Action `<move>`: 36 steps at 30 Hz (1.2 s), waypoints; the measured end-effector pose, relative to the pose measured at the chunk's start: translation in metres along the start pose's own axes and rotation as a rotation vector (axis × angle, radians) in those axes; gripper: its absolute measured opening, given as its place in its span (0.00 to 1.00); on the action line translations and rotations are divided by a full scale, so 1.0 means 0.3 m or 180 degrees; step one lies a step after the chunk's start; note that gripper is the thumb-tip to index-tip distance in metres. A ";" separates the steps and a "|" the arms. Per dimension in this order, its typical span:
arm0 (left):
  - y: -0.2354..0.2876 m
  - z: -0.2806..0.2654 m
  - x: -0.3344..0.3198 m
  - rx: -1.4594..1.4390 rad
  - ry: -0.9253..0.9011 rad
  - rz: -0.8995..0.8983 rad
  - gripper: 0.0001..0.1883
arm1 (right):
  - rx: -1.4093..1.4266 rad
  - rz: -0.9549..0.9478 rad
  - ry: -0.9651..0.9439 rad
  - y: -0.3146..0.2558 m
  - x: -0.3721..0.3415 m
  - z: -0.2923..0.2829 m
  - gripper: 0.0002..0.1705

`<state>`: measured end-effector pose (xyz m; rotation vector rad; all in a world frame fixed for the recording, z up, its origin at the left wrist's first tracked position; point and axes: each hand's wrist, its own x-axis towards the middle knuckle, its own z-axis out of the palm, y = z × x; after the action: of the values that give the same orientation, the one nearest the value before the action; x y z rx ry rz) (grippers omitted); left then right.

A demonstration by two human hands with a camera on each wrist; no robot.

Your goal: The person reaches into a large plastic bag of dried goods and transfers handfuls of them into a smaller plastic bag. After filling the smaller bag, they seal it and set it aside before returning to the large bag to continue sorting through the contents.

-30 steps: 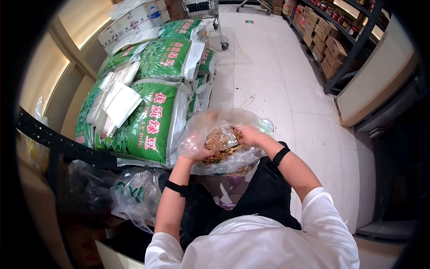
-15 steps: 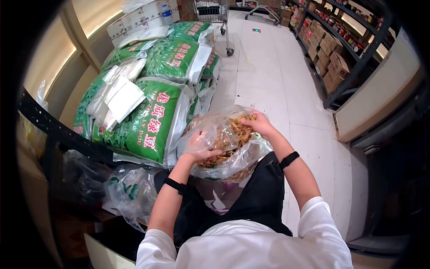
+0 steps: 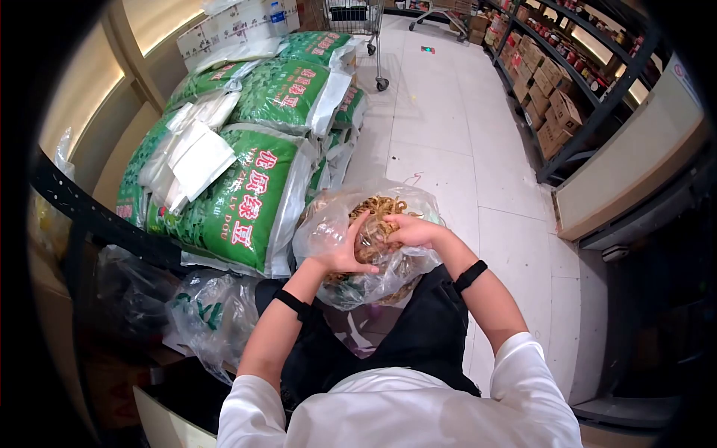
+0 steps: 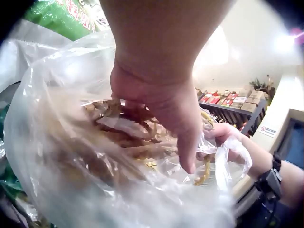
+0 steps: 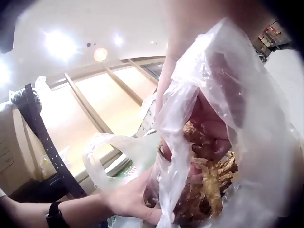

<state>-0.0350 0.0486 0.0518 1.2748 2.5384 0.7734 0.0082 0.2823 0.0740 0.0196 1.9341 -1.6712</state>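
A large clear plastic bag (image 3: 317, 231) of brown, curly dried strips (image 3: 385, 204) stands open between the person's knees. A smaller clear bag bulging with the same strips (image 5: 190, 202) is among them, between the two hands. My left hand (image 3: 345, 252) reaches into the large bag, thumb and fingers spread and fairly straight against the small bag's left side. My right hand (image 3: 412, 230) is at the small bag's mouth; in the right wrist view its curled fingers (image 5: 216, 137) grip some strips inside the thin plastic. The left fingertips are partly hidden by plastic and strips.
Green-and-white printed sacks (image 3: 250, 190) are piled at the left, with flat white bags (image 3: 198, 168) on top. Crumpled clear plastic (image 3: 213, 313) lies below them. A shopping cart (image 3: 351, 30) stands ahead. Shelving with cartons (image 3: 556, 112) lines the right side.
My right hand has come from the far right part of the large bag in toward my left hand. The left hand has risen, its fingers spreading beside the small bag.
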 end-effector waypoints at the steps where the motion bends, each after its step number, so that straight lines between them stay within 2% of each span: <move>1: 0.006 0.000 0.003 -0.0007 -0.0003 -0.0002 0.67 | 0.0144 0.0007 -0.0023 -0.001 -0.001 0.005 0.25; 4: 0.011 -0.016 0.005 -0.0110 0.0072 0.0130 0.64 | 0.0342 0.0076 -0.0111 -0.018 -0.035 -0.008 0.29; 5: 0.012 -0.027 0.004 -0.0469 0.0171 0.0077 0.62 | 0.0337 0.0087 -0.0122 -0.042 -0.056 -0.007 0.29; 7: 0.022 -0.065 0.007 -0.0837 0.0280 0.0018 0.60 | 0.0231 0.0168 0.0335 -0.081 -0.092 -0.013 0.36; 8: 0.031 -0.092 0.008 -0.0818 0.0389 0.0018 0.57 | 0.0349 -0.0263 0.0474 -0.054 -0.075 -0.021 0.34; 11: 0.002 -0.096 0.016 -0.0754 0.0625 0.0103 0.52 | 0.0218 -0.0141 0.0614 -0.101 -0.095 -0.034 0.32; 12: -0.003 -0.098 0.019 -0.0353 0.0729 0.0175 0.52 | 0.0304 -0.0172 0.0627 -0.128 -0.105 -0.016 0.26; 13: -0.006 -0.098 0.022 0.0049 0.0829 0.0249 0.52 | 0.0304 -0.0168 0.0629 -0.121 -0.099 -0.017 0.26; 14: -0.021 -0.083 0.030 0.0047 0.0830 0.0249 0.52 | 0.0157 -0.0247 0.0615 -0.107 -0.088 -0.022 0.22; 16: -0.046 -0.050 0.044 -0.0632 0.0670 0.0207 0.54 | 0.0007 -0.0320 0.0596 -0.082 -0.071 -0.019 0.20; 18: -0.050 -0.034 0.037 -0.0609 0.0574 0.0153 0.56 | -0.1094 -0.0975 0.0938 -0.060 -0.059 -0.007 0.18; 19: -0.037 -0.037 0.033 -0.0583 0.0472 0.0109 0.57 | -0.1091 -0.0972 0.0929 -0.076 -0.061 0.001 0.18; 21: -0.012 -0.045 0.029 -0.0515 0.0402 0.0112 0.59 | -0.2552 -0.1186 0.0903 -0.111 -0.071 0.015 0.17; 22: 0.005 -0.053 0.026 -0.0446 0.0332 0.0126 0.60 | -0.2808 -0.1478 0.1028 -0.111 -0.074 0.026 0.16; 25: 0.039 -0.077 0.019 -0.0044 0.0372 0.0189 0.61 | -0.2991 -0.1096 0.0864 -0.135 -0.080 0.036 0.16; 29: 0.054 -0.040 0.033 -0.0440 0.0188 0.0115 0.61 | -0.3137 -0.0924 0.0669 -0.141 -0.066 0.059 0.16; 31: 0.066 -0.028 0.037 -0.0557 0.0215 0.0124 0.61 | -0.2788 -0.1359 0.0323 -0.095 -0.036 0.055 0.17; 32: 0.062 -0.032 0.036 -0.0560 0.0217 0.0119 0.61 | -0.2788 -0.1357 0.0315 -0.065 -0.019 0.040 0.17; 34: 0.055 -0.048 0.036 -0.0604 0.0188 0.0201 0.58 | -0.1890 -0.1661 -0.0152 -0.055 -0.015 0.014 0.16; 35: 0.054 -0.056 0.037 -0.0608 0.0190 0.0201 0.58 | -0.1892 -0.1658 -0.0153 -0.073 -0.029 0.013 0.16; 36: 0.054 -0.063 0.038 -0.0692 0.0163 0.0125 0.58 | -0.1670 -0.1310 0.0158 -0.089 -0.050 0.010 0.14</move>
<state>-0.0383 0.0587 0.0770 1.2512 2.3940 1.0703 0.0118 0.2791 0.1044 -0.5763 2.4806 -1.3446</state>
